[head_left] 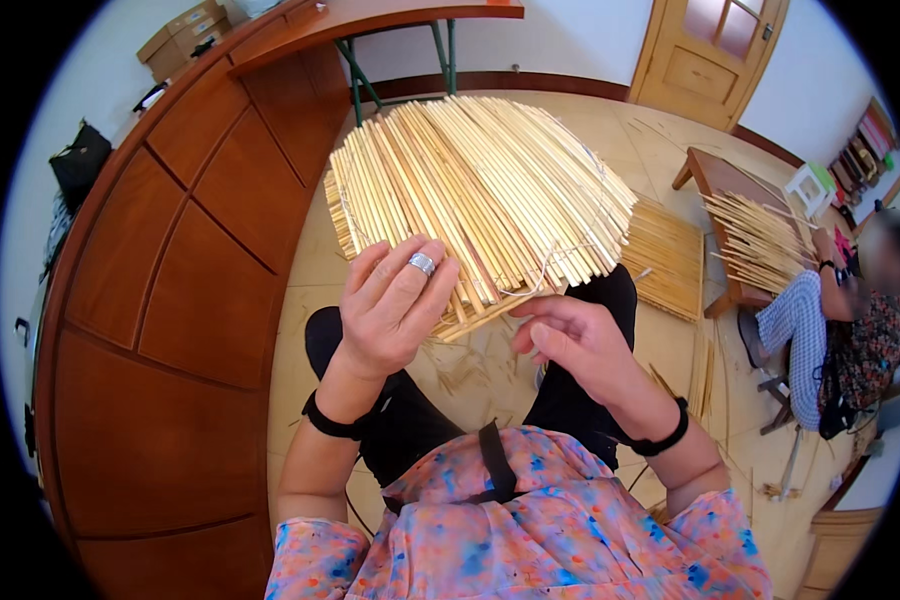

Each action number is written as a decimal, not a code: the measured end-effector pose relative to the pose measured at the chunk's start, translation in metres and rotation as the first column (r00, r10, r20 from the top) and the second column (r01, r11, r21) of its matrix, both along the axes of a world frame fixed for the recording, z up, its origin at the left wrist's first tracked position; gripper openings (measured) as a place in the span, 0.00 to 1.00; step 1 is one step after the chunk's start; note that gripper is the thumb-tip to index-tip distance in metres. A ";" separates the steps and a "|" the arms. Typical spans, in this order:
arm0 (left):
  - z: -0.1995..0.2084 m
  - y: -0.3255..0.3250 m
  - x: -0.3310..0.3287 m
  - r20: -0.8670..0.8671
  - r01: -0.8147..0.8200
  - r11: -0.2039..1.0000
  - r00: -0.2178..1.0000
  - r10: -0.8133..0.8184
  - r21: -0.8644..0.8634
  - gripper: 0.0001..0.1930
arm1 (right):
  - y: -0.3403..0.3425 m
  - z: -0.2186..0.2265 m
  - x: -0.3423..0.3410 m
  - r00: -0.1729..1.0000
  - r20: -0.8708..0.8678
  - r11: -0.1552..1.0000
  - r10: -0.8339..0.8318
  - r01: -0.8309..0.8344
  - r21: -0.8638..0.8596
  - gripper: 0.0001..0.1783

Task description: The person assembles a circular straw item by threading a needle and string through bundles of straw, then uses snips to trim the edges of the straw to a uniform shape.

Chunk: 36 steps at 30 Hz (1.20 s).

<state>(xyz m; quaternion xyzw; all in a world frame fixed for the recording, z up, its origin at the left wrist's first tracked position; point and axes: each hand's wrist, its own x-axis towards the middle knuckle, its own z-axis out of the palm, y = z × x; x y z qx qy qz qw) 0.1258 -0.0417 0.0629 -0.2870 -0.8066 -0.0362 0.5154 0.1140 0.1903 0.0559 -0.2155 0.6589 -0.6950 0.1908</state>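
Note:
A round panel of straight, pale yellow stalks [490, 180] laid side by side stands over my lap, bound near its rim with thin white string [548, 268]. With its fingers lying across the lower left stalks, my left hand [398, 305] grips the panel; a silver ring is on one finger. Some stalks stick out past the panel's lower edge beside that hand. Just under this edge, close to the string, is my right hand [582, 348], its fingers bent and drawn together. Whatever lies between those fingertips is hidden.
A woven stalk mat [660, 262] lies on the floor to the right. Beyond it, a low wooden table [735, 180] carries loose stalks [755, 240], with another person [860, 320] seated beside it. A tall brown wooden counter [160, 410] curves along my left. Stalk scraps litter the tiles.

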 end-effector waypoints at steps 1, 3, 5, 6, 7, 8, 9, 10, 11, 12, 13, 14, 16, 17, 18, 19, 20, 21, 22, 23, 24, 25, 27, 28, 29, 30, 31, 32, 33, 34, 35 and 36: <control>-0.005 0.001 -0.005 0.017 -0.005 1.000 1.000 0.005 0.005 0.11 | -0.001 -0.005 -0.009 1.000 0.011 1.000 -0.009 0.009 0.004 0.12; -0.014 0.003 -0.021 0.017 0.009 1.000 1.000 -0.009 -0.005 0.11 | -0.004 -0.014 -0.027 0.913 0.405 0.995 0.059 -0.022 -0.096 0.21; -0.022 0.003 -0.036 0.017 0.018 1.000 1.000 -0.018 -0.012 0.12 | -0.009 -0.022 -0.045 0.870 0.489 0.990 0.057 0.015 -0.142 0.20; -0.026 0.003 -0.043 0.034 0.034 0.999 0.999 -0.033 -0.025 0.12 | -0.013 -0.025 -0.053 0.827 0.558 0.981 0.066 0.048 -0.187 0.19; -0.028 0.003 -0.051 0.046 0.047 0.998 0.998 -0.045 -0.041 0.12 | -0.018 -0.024 -0.059 0.822 0.567 0.976 0.052 0.079 -0.204 0.17; -0.029 0.003 -0.058 0.052 0.047 0.998 0.998 -0.045 -0.038 0.12 | -0.020 -0.027 -0.068 0.819 0.572 0.976 0.052 0.079 -0.202 0.17; -0.029 0.001 -0.066 0.062 0.048 0.998 0.997 -0.045 -0.047 0.13 | -0.022 -0.033 -0.078 0.809 0.585 0.977 0.054 0.077 -0.197 0.16; -0.030 -0.001 -0.074 0.070 0.045 0.997 0.997 -0.041 -0.058 0.13 | -0.025 -0.036 -0.088 0.801 0.596 0.978 0.061 0.071 -0.195 0.15; -0.032 -0.004 -0.083 0.084 0.034 0.997 0.996 -0.028 -0.069 0.13 | -0.029 -0.036 -0.097 0.797 0.602 0.975 0.045 0.096 -0.200 0.13; -0.032 -0.006 -0.090 0.086 0.027 0.997 0.996 -0.021 -0.069 0.13 | -0.032 -0.038 -0.107 0.796 0.604 0.976 0.050 0.090 -0.200 0.13; -0.031 -0.007 -0.098 0.089 -0.008 0.997 0.996 0.014 -0.074 0.13 | -0.035 -0.040 -0.118 0.810 0.582 0.969 0.063 0.089 -0.228 0.12; -0.031 -0.009 -0.106 0.092 -0.044 0.996 0.994 0.051 -0.080 0.14 | -0.038 -0.042 -0.129 0.825 0.561 0.963 0.076 0.086 -0.257 0.12; -0.032 -0.013 -0.117 0.179 -0.070 0.995 0.980 0.082 -0.072 0.16 | -0.044 -0.045 -0.149 0.799 0.596 0.961 0.079 0.098 -0.260 0.10; -0.030 -0.013 -0.121 0.288 -0.085 0.996 0.954 0.081 0.001 0.18 | -0.046 -0.049 -0.157 0.768 0.635 0.962 0.080 0.106 -0.250 0.10; -0.027 -0.013 -0.123 0.394 -0.107 0.992 0.916 0.070 0.073 0.20 | -0.049 -0.051 -0.166 0.736 0.672 0.964 0.081 0.113 -0.240 0.10; -0.025 -0.013 -0.123 0.455 -0.064 0.984 0.890 -0.019 0.166 0.26 | -0.050 -0.053 -0.171 0.733 0.675 0.965 0.077 0.114 -0.235 0.10; -0.026 -0.013 -0.121 0.459 -0.060 0.983 0.888 -0.026 0.171 0.26 | -0.050 -0.055 -0.173 0.723 0.688 0.960 0.062 0.145 -0.239 0.10; -0.029 -0.013 -0.118 0.423 -0.012 0.938 0.895 -0.145 0.347 0.25 | -0.050 -0.057 -0.176 0.713 0.700 0.954 0.047 0.176 -0.243 0.10; -0.033 -0.013 -0.116 0.367 0.035 0.860 0.895 -0.254 0.509 0.25 | -0.047 -0.058 -0.180 0.709 0.704 0.954 0.038 0.184 -0.237 0.10; -0.041 -0.016 -0.115 0.376 0.029 0.861 0.892 -0.252 0.508 0.25 | -0.047 -0.059 -0.184 0.708 0.703 0.949 0.063 0.176 -0.262 0.10; -0.051 -0.018 -0.116 0.216 0.119 0.732 0.912 -0.347 0.671 0.22 | -0.046 -0.060 -0.188 0.708 0.701 0.943 0.087 0.169 -0.287 0.10; -0.059 -0.020 -0.117 0.051 0.208 0.569 0.913 -0.405 0.796 0.20 | -0.046 -0.064 -0.190 0.693 0.716 0.943 0.088 0.174 -0.285 0.10; -0.069 -0.021 -0.119 0.147 -0.027 0.245 0.862 -0.485 0.969 0.19 | -0.046 -0.070 -0.192 0.649 0.756 0.945 0.086 0.187 -0.269 0.11; -0.074 -0.020 -0.120 0.175 -0.282 -0.104 0.802 -0.572 0.954 0.17 | -0.048 -0.074 -0.191 0.633 0.769 0.947 0.087 0.188 -0.261 0.11; -0.078 -0.018 -0.122 0.188 -0.301 -0.110 0.801 -0.568 0.947 0.17 | -0.051 -0.077 -0.188 0.600 0.795 0.952 0.089 0.183 -0.244 0.11; -0.082 -0.013 -0.125 0.133 -0.418 -0.244 0.693 -0.709 0.875 0.18 | -0.054 -0.079 -0.184 0.565 0.820 0.958 0.091 0.176 -0.228 0.12; -0.087 -0.007 -0.126 0.034 -0.540 -0.350 0.577 -0.816 0.765 0.19 | -0.057 -0.081 -0.177 0.541 0.839 0.973 0.050 0.162 -0.163 0.13; -0.092 -0.002 -0.127 -0.099 -0.659 -0.418 0.465 -0.880 0.624 0.19 | -0.058 -0.083 -0.172 0.524 0.850 0.976 0.047 0.159 -0.152 0.13; -0.097 0.001 -0.127 -0.097 -0.669 -0.429 0.473 -0.876 0.608 0.19 | -0.060 -0.085 -0.167 0.504 0.863 0.986 0.014 0.134 -0.095 0.13; -0.103 0.004 -0.127 -0.016 -0.673 -0.363 0.463 -0.886 0.644 0.21 | -0.061 -0.086 -0.163 0.484 0.875 0.994 -0.021 0.107 -0.035 0.13; -0.109 0.006 -0.126 0.066 -0.678 -0.294 0.451 -0.890 0.674 0.22 | -0.061 -0.085 -0.162 0.451 0.892 0.997 -0.039 0.083 0.002 0.13; -0.112 0.007 -0.125 0.066 -0.690 -0.306 0.456 -0.888 0.656 0.22 | -0.060 -0.087 -0.159 0.432 0.901 0.997 -0.046 0.075 0.015 0.13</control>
